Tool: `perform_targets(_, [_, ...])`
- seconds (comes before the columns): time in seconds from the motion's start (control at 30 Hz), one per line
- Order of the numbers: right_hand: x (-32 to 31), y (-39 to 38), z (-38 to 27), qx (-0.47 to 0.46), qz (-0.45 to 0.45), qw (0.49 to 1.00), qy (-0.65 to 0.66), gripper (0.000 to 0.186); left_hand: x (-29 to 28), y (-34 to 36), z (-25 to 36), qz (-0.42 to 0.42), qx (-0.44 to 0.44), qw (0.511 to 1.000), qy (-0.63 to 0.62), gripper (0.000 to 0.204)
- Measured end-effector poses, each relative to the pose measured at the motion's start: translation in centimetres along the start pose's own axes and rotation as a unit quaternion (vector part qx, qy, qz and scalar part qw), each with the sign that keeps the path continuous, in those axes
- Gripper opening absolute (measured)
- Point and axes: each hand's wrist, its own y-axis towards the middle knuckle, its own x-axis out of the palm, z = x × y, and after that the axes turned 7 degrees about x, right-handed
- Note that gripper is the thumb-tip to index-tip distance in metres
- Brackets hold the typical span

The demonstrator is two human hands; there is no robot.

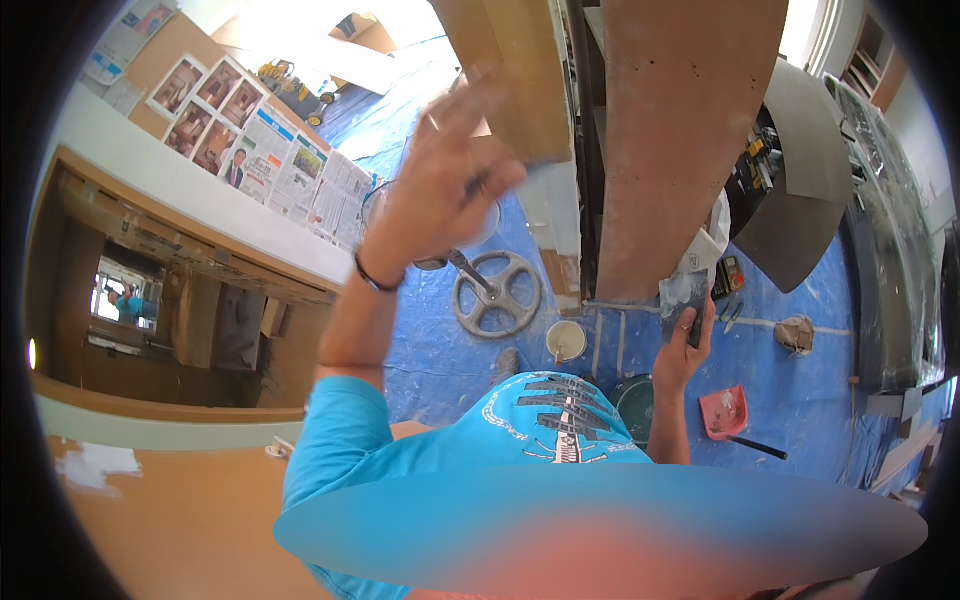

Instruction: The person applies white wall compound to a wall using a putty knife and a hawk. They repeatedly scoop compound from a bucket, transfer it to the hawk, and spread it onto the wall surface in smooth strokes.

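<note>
My left hand [432, 185] is raised at the edge of a tall wooden panel [505, 75]. It is smeared by motion, but its fingers are closed round a putty knife [545, 164], whose dark blade reaches the panel's pale, filler-coated edge [545, 212]. Lower down on the right, my right hand [688, 345] grips a flat scraper [683, 295] with whitish putty spread over its face. Just beyond that scraper rises a broad reddish-brown board [675, 130]. A small tub [566, 341] of pale paste, with a stick in it, stands on the floor between my arms.
Blue sheeting [415, 345] covers the floor, with a round metal wheel-shaped base [497, 294] on it. Nearby are a dark green bucket [632, 405], a red dustpan [723, 412] and a crumpled bag [795, 335]. Curved brown sheets [810, 225] lean at right; newspapers [285, 165] cover the left ledge.
</note>
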Motion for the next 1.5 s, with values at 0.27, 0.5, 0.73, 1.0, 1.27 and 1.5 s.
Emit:
perform_targets(0.27, [0.1, -0.5, -0.2, -0.001, -0.033, 0.997, -0.065, 0.039, -8.7, 8.6, -1.2, -0.233, -0.042, 0.951, 0.201, 0.021])
perform_targets(0.5, [-0.2, -0.8, -0.3, 0.035, -0.033, 0.999, -0.014, 0.039, -7.0, 7.4, -1.5, -0.228, 0.047, 0.935, 0.268, 0.032])
perform_targets(0.73, [-1.5, -0.5, 0.6, 0.124, 0.021, 0.992, 0.012, 0.038, -4.7, -3.2, -1.1, -0.199, -0.101, 0.937, -0.268, 0.062])
perform_targets(1.0, [-4.8, -1.0, 4.0, 0.289, 0.133, 0.921, 0.224, 0.030, 13.0, -23.3, -0.1, -0.163, -0.537, 0.694, -0.451, 0.041])
perform_targets(1.27, [-6.2, -5.8, 11.7, 0.396, 0.255, 0.791, 0.390, 0.027, 20.4, -30.9, 0.8, -0.340, -0.470, 0.714, -0.392, 0.037])
perform_targets(1.5, [0.0, -15.8, 14.7, 0.488, 0.321, 0.703, 0.407, 0.032, 25.8, -31.0, 0.0, -0.296, -0.463, 0.645, -0.531, 0.037])
